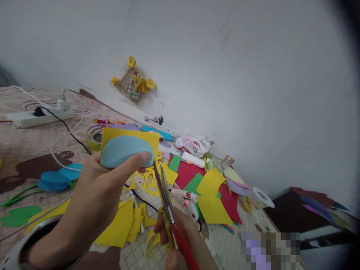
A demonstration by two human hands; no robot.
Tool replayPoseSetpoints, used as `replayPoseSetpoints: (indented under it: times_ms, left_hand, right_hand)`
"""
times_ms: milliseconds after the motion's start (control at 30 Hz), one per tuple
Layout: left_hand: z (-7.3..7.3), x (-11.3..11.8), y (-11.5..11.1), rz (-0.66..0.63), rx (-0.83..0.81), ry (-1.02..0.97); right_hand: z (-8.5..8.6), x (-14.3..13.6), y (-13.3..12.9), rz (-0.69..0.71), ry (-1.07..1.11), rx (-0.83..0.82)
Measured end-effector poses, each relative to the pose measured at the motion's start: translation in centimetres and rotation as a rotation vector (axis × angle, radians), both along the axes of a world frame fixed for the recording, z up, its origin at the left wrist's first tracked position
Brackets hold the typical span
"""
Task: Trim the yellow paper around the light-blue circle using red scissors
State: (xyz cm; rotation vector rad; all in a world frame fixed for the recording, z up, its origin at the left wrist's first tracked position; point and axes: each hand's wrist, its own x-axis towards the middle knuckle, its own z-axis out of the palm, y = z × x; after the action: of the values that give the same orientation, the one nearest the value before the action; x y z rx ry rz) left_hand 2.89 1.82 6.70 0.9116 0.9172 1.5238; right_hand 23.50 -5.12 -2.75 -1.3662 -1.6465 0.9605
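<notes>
My left hand point(112, 187) pinches a light blue oval piece point(120, 148) flat against a yellow sheet point(132, 133), its thumb pressing on the oval's right end. Around the red and yellow handles of a pair of scissors point(165, 198), the fingers of my right hand point(180, 232) are closed. The scissor blades point up, slightly apart, with their tips by the lower right corner of the yellow sheet. Yellow cut scraps point(149, 182) lie behind the blades, and yellow squares point(118, 225) lie below my left hand.
A white power strip point(42, 116) with cables sits at the left. Blue paper shapes point(53, 180) and a tape roll point(95, 140) are nearby. Toward the right lie red sheets point(232, 202), a glue gun point(185, 195) and a white tub point(263, 197). A flower decoration point(135, 84) hangs on the wall.
</notes>
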Motion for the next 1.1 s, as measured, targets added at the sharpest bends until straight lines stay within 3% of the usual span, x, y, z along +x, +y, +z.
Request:
replayPoseSetpoints:
  times_ms: [133,300,467,767,933,1100]
  left_hand:
    - [-0.1,0.0,-0.4,-0.051,0.023,0.03]
    - [0.1,1.1,-1.3,-0.161,0.029,0.029]
    - [-0.6,1.8,-1.5,-0.22,-0.016,0.03]
    - [-1.0,3.0,-1.8,-0.248,-0.095,-0.097]
    - [-1.4,3.1,-1.6,-0.309,-0.105,-0.149]
    - [-1.7,3.1,-1.9,-0.307,-0.106,-0.133]
  right_hand:
    - [1.1,0.1,-0.5,0.077,0.067,-0.076]
    - [2.6,-1.0,-2.4,-0.025,0.165,0.019]
    - [0.7,0.1,-1.7,-0.055,0.171,-0.029]
    - [-2.4,0.7,3.4,-0.022,0.078,-0.281]
    - [-2.1,0.9,3.5,-0.055,0.059,-0.168]
    - [-0.6,1.4,3.3,0.049,0.07,-0.219]
